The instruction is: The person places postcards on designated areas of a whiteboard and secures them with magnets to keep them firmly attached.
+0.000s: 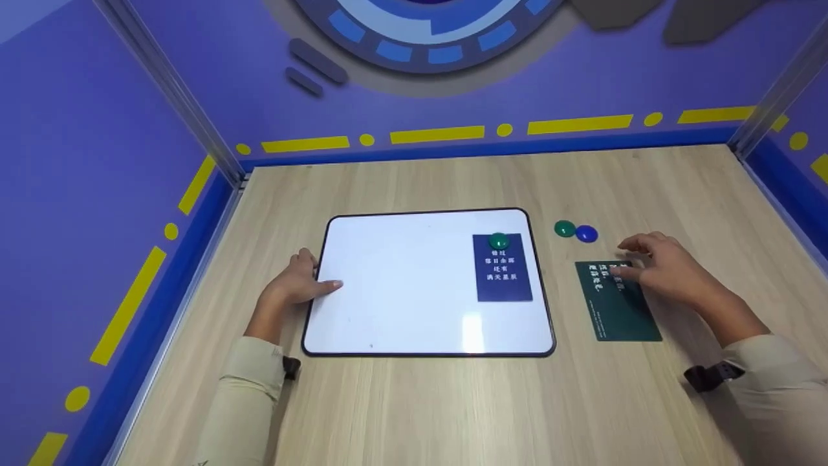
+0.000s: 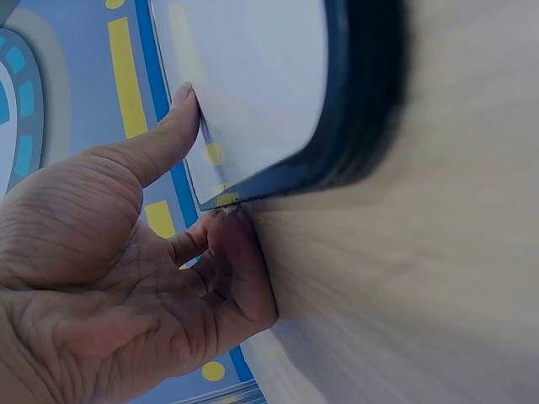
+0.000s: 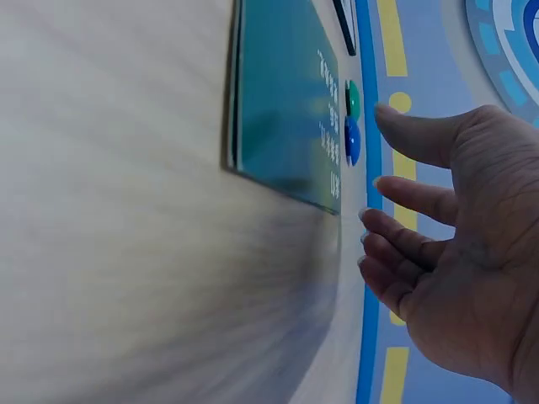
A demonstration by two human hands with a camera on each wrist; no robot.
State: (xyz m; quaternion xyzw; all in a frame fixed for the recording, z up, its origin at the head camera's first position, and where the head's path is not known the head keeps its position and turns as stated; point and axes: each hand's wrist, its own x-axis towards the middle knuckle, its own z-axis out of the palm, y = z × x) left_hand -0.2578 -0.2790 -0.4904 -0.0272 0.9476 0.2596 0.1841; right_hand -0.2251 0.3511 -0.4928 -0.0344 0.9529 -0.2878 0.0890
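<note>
A whiteboard (image 1: 401, 285) with a black rim lies flat on the table. At its left edge my left hand (image 1: 299, 279) holds it, the thumb over the white surface and the other fingers bent against the side. On the board's right part is a dark blue card (image 1: 503, 290) with white characters, a round green magnet (image 1: 499, 241) on its top edge. To the right of the board, a dark green card (image 1: 624, 317) lies on the wood. Over this card's upper right corner hovers my right hand (image 1: 669, 268), fingers loosely bent and spread, nothing between them.
Behind the green card, a green magnet (image 1: 565, 228) and a blue magnet (image 1: 587, 233) sit side by side on the wooden table (image 1: 414, 414). Purple-blue panels (image 1: 414, 110) with yellow markings stand around the table's back and sides.
</note>
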